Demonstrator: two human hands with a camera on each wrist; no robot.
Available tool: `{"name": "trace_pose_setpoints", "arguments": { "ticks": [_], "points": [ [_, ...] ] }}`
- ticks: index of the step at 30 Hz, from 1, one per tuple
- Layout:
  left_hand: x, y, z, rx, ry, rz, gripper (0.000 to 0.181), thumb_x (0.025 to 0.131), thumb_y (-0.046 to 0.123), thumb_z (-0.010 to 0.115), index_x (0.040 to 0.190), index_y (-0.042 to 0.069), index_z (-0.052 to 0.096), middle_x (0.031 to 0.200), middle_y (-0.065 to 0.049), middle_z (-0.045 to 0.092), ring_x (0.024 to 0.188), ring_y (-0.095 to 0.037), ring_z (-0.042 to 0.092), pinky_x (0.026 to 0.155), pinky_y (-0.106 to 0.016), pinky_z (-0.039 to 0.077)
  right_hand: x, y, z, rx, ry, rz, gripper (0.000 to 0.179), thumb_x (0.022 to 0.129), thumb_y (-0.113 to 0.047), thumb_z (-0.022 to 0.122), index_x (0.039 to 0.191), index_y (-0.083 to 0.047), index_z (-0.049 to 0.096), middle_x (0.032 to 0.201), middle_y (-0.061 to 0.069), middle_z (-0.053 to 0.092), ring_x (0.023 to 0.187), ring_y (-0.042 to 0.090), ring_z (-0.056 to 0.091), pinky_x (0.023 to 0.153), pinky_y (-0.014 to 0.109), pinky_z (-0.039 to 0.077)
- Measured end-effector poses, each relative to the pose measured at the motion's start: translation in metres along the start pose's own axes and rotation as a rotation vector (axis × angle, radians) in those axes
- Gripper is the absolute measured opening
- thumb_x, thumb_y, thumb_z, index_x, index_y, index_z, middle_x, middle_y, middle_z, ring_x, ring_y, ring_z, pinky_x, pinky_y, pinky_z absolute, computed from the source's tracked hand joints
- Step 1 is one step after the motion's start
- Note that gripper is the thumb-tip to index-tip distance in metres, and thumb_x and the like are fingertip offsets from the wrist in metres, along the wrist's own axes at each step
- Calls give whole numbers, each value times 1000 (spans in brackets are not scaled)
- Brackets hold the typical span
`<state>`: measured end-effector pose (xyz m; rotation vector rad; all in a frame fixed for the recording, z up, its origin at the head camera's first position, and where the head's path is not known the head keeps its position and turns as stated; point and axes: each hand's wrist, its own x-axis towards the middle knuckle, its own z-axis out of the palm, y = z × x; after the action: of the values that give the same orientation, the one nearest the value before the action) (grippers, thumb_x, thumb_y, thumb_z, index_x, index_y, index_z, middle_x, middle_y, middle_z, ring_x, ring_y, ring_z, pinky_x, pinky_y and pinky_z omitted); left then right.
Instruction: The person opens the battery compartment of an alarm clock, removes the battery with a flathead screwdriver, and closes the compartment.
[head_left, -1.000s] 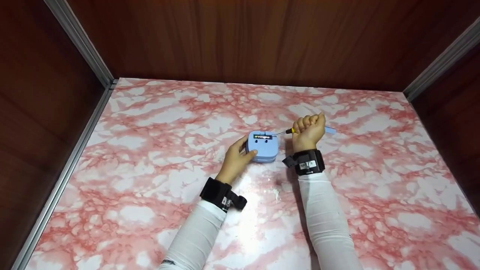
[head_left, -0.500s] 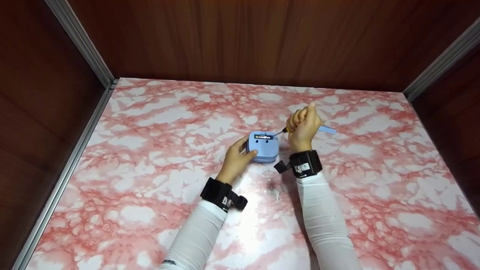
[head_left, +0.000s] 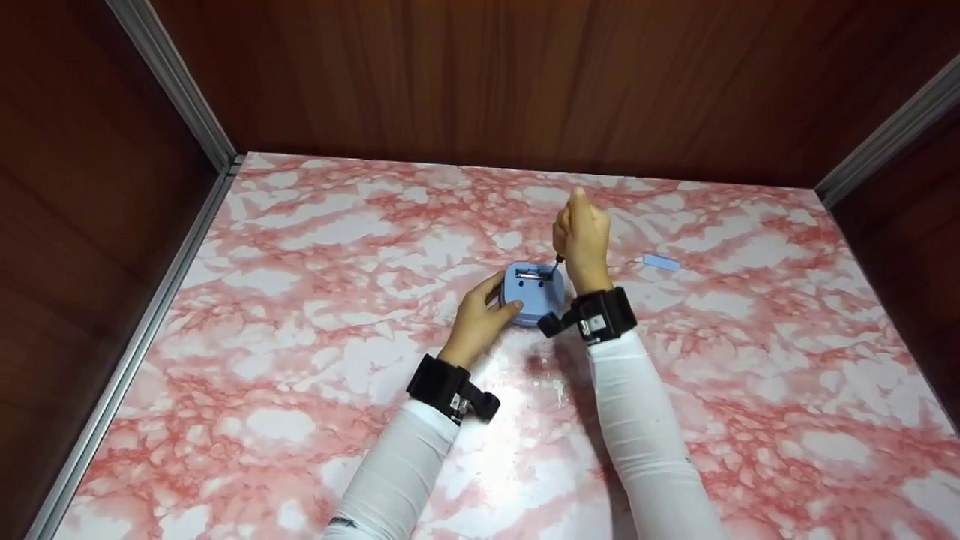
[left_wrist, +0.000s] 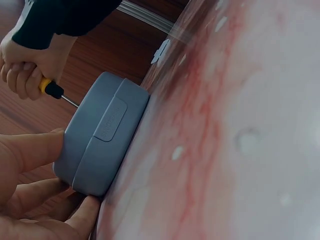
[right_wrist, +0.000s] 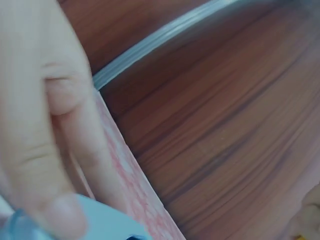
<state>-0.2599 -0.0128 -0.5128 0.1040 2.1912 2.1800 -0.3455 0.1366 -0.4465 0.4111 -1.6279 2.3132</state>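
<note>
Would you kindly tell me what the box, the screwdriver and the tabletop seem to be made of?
Box: probably molded plastic, matte, given its smooth, rounded edges.
Screwdriver: shaft likely metal, as it is thin and gleams; yellow-and-black handle perhaps plastic.
Tabletop: glossy, showing bright glare and red-and-white marbling; stone or printed sheet, I cannot tell.

One left hand (head_left: 478,319) and one right hand (head_left: 585,238) are in view, with one screwdriver (left_wrist: 52,88), one blue case (head_left: 533,301) and one loose blue strip (head_left: 661,262). There are two white sleeves (head_left: 399,465) (head_left: 646,431), two black wrist straps (head_left: 436,380) (head_left: 609,312), three wood-grain panels (head_left: 487,82) (head_left: 82,187) (head_left: 900,210) and one tabletop (head_left: 300,315).
</note>
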Motion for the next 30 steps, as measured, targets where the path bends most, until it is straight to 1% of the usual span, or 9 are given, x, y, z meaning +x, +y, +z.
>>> {"name": "trace_pose_setpoints", "arguments": {
  "ticks": [2,5,7,12,17,21,25,28,30],
  "points": [
    [0,1,0,7,5,-7,64,92,-1,68,150,-8,40,154,-26,41,141,-35,44,112,-30,43,6,-1,0,26,25,61,60,109,-28,40,51,-19,35,44,-9,29,36,2,22,35,19,10],
    [0,1,-1,16,4,-11,64,93,0,68,150,-8,40,154,-26,41,141,-35,44,112,-31,44,9,-2,-3,82,79,104,61,110,-27,38,51,-18,33,44,-8,29,37,2,22,35,18,10],
    [0,1,-1,18,1,-10,64,93,0,68,150,-8,40,154,-26,41,141,-35,44,111,-31,44,10,-2,-5,111,108,106,60,111,-25,36,51,-17,33,44,-8,28,37,3,22,35,18,9],
    [0,2,0,-4,3,-8,64,93,-1,68,150,-8,40,153,-27,41,140,-36,44,111,-31,44,10,-4,-8,124,108,101,58,111,-23,34,53,-16,32,45,-8,28,38,3,22,35,19,10],
    [-1,2,2,-14,-5,-15,65,92,-2,68,150,-7,40,154,-26,40,141,-36,44,112,-30,44,12,-7,-14,162,142,131,56,111,-22,33,55,-15,31,45,-9,28,37,2,22,35,19,9],
    [0,2,2,-4,-5,-24,65,93,-2,68,151,-6,40,154,-25,41,142,-34,43,112,-30,43,12,-9,-23,238,169,132,58,112,-25,29,55,-14,27,46,-8,24,37,3,17,37,20,5],
    [0,2,2,14,-5,-21,64,93,0,68,151,-6,40,154,-26,42,142,-35,43,113,-31,43,11,-10,-31,314,200,136,58,113,-27,27,56,-14,25,48,-6,20,39,5,13,39,21,6],
    [0,2,1,12,-6,-15,64,93,0,68,151,-6,40,154,-26,41,142,-35,43,114,-32,42,11,-10,-38,412,252,178,58,113,-27,25,56,-14,26,47,-6,21,41,6,12,40,21,7],
    [-1,2,1,13,-7,-7,64,93,0,68,151,-7,40,154,-26,41,142,-35,42,114,-32,41,10,-9,-43,502,296,212,59,113,-28,25,55,-14,26,45,-6,23,41,6,12,41,20,7]
  ]
}}
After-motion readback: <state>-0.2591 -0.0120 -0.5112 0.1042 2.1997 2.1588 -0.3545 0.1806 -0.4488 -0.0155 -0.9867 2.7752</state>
